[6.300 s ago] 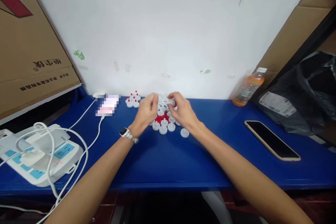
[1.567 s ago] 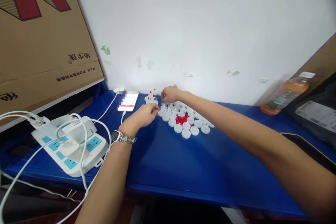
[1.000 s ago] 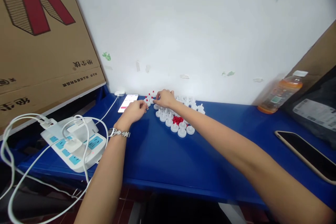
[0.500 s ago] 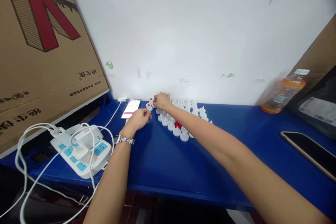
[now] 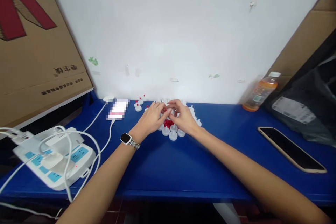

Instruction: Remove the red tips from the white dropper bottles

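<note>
My left hand (image 5: 153, 117) and my right hand (image 5: 183, 117) meet over a cluster of white nozzle caps (image 5: 173, 135). Fingers of both are curled and pinched together, almost touching. A speck of red shows between the fingertips, but what each hand grips is mostly hidden. Just below the fingers lies a heap of small red tips (image 5: 168, 123), ringed by the white caps. Off to the left of my left hand, several white caps with red tips on them (image 5: 138, 107) stand near the wall.
A lit phone (image 5: 118, 109) on a cable lies at the back left. Nearer sits a white power strip (image 5: 86, 157) with looping cables. To the right are a dark-screened phone (image 5: 291, 148), an orange drink bottle (image 5: 261, 92) and a dark plastic bag (image 5: 309, 101). A cardboard box (image 5: 44, 59) rises at left.
Both hands have moved right, from the red-tipped caps near the lit phone to above the red heap, and come together. The view has shifted to the right.
</note>
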